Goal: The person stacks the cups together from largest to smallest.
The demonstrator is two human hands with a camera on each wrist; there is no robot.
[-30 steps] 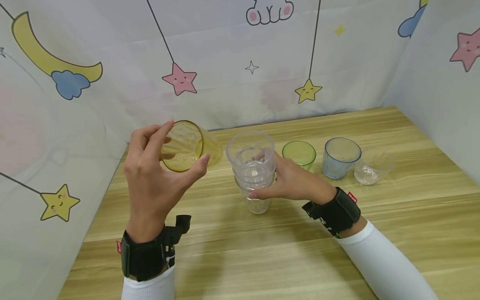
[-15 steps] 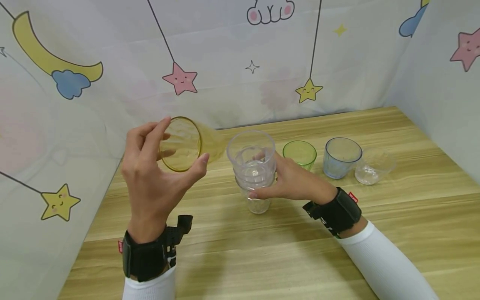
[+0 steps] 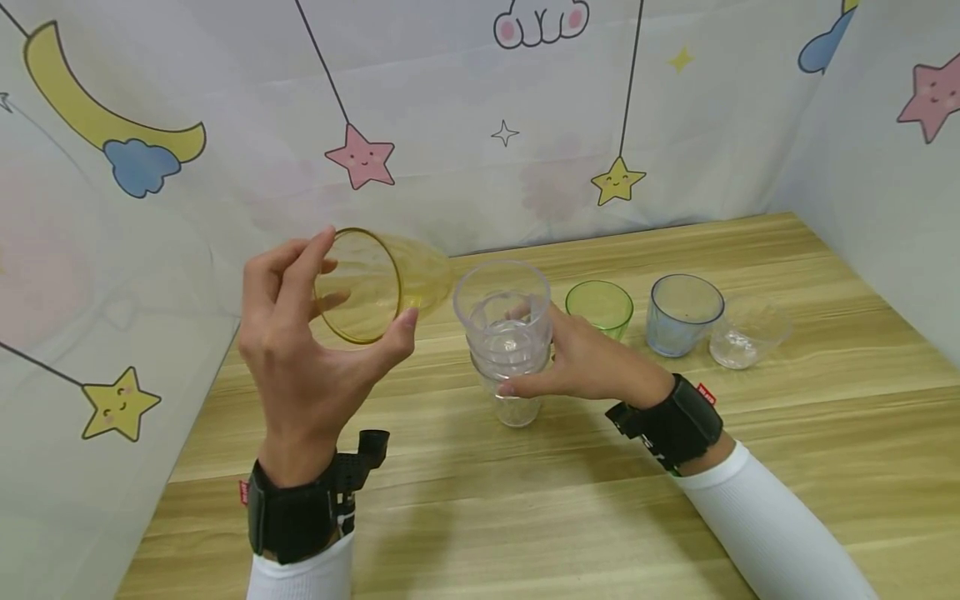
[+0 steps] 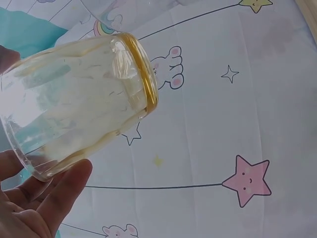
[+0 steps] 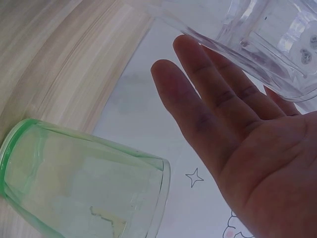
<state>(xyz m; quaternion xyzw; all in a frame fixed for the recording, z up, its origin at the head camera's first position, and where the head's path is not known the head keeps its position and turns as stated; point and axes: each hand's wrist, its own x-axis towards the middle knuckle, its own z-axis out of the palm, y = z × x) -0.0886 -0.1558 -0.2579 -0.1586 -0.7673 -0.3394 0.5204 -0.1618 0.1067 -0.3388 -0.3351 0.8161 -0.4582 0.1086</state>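
Observation:
My left hand (image 3: 303,358) pinches a yellow drinking glass (image 3: 423,271) near its rim, thumb on one side and fingers on the other. The glass is tipped on its side above the table, its mouth towards me. In the left wrist view, the yellow glass (image 4: 84,99) shows an amber ring at its far end. My right hand (image 3: 581,358) grips a stack of clear glasses (image 3: 504,333) standing upright at the middle, with the thumb in front. Its other fingers are partly hidden behind the stack. The right wrist view catches the hand (image 5: 237,129) beside the clear plastic-looking walls (image 5: 257,54).
Right of the stack stand a green glass (image 3: 600,304) and a blue glass (image 3: 684,315). A clear glass (image 3: 742,333) leans at a tilt beside the blue one. The wooden table (image 3: 480,517) meets a cartoon-printed cloth (image 3: 442,108) at its back and sides.
My left hand has shifted slightly left and up with the yellow glass, which looks turned more level. My right hand and the clear stack have stayed in place.

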